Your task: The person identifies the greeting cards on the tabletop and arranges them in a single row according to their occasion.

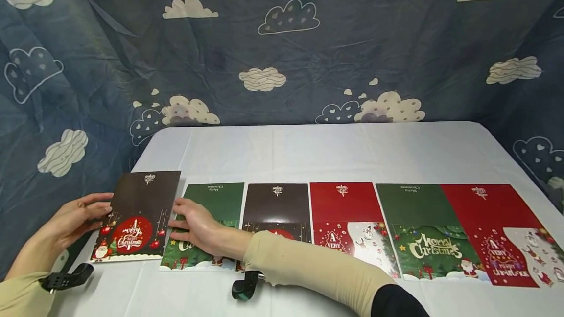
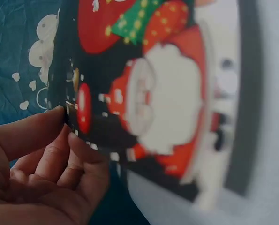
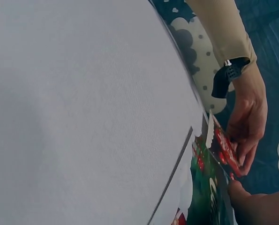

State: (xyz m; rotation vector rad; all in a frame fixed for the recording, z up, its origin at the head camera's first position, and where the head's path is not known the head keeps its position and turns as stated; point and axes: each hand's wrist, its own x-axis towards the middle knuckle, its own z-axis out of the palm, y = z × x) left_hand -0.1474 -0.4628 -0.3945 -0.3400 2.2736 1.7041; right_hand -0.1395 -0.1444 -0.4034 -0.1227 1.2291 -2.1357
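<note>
A dark brown Christmas card [image 1: 147, 194], unfolded with a red round emblem and a Santa on its lower half, is at the left end of a row of cards. My left hand [image 1: 75, 219] pinches its left edge; in the left wrist view the thumb [image 2: 33, 131] and curled fingers meet at that edge. At the opposite edge, my right hand [image 1: 200, 226] grips the card with its fingertips, the hand lying over a green Christmas card [image 1: 216, 202]. The brown card's face looms close in the left wrist view, its lower edge above the white cloth.
Rightward in the row lie another brown card [image 1: 277, 204], a red card [image 1: 341, 204], a green card [image 1: 407, 209] and a red card [image 1: 484, 209] overlapping it. They rest on a white-covered table [image 1: 286, 155]. A dark blue cloud-print curtain [image 1: 282, 53] hangs behind.
</note>
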